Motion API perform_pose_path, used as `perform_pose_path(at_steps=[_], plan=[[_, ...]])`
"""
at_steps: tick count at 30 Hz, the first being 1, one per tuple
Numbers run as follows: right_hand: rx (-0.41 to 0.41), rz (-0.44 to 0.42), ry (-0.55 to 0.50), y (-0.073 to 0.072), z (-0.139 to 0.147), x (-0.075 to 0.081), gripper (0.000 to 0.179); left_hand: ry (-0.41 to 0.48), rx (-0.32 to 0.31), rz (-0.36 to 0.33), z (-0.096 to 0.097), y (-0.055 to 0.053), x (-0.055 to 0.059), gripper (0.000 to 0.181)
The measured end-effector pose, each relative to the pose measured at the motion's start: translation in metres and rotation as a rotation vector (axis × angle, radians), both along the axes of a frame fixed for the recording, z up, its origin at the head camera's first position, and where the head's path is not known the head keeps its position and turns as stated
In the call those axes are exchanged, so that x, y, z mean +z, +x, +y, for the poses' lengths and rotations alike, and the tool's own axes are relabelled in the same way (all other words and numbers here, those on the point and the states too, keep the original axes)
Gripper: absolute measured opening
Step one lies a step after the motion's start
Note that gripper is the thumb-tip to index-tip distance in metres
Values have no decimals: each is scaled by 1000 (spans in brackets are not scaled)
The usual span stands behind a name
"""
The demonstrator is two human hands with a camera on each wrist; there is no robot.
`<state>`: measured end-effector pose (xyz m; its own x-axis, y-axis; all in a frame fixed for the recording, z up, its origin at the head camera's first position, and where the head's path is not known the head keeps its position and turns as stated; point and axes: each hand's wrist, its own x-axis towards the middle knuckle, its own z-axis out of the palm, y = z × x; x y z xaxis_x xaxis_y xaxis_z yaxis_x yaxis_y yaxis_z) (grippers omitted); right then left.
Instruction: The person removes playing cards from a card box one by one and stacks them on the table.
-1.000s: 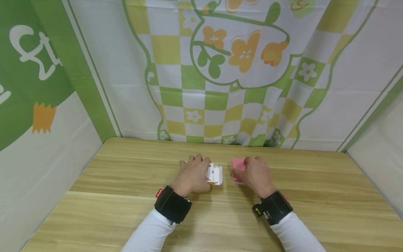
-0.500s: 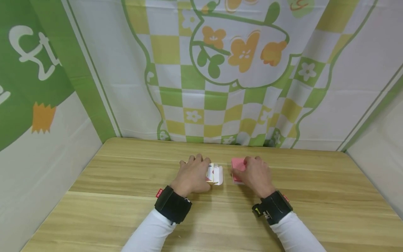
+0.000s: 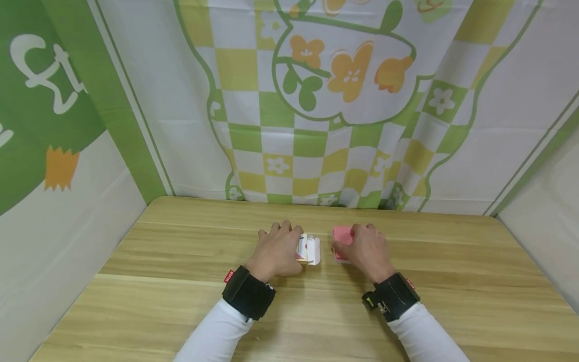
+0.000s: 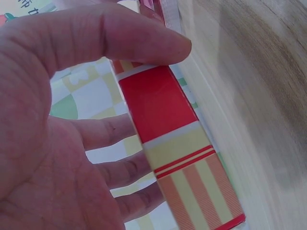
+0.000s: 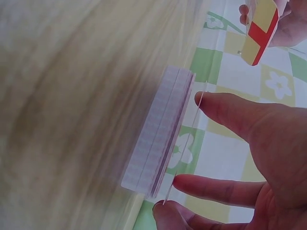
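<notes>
In the head view my left hand lies over a small card box. Its thumb is on the near side and its fingers on the far side, gripping it. The box is red and cream with striped ends, and its white flap stands open toward the right. To the right, my right hand pinches a thin playing card between thumb and fingertips. Right under that card, on the table, lies a squared deck of cards. The red-patterned back shows beside the right hand's fingers.
Both hands work near the far edge of a wooden table. Behind it hangs a green-and-yellow checked curtain with flower prints. A pale cloth wall borders the left side. Black wrist straps sit over white sleeves.
</notes>
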<state>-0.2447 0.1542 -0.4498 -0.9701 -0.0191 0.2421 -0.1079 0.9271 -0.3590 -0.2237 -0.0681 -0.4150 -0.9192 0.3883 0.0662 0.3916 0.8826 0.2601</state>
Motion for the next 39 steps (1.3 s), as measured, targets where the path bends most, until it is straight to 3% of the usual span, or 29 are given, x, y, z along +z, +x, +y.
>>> perform_pose_path(at_steps=[39], plan=[[18, -7, 13, 2, 1, -2, 45, -16, -3, -14, 0, 0, 0, 59]])
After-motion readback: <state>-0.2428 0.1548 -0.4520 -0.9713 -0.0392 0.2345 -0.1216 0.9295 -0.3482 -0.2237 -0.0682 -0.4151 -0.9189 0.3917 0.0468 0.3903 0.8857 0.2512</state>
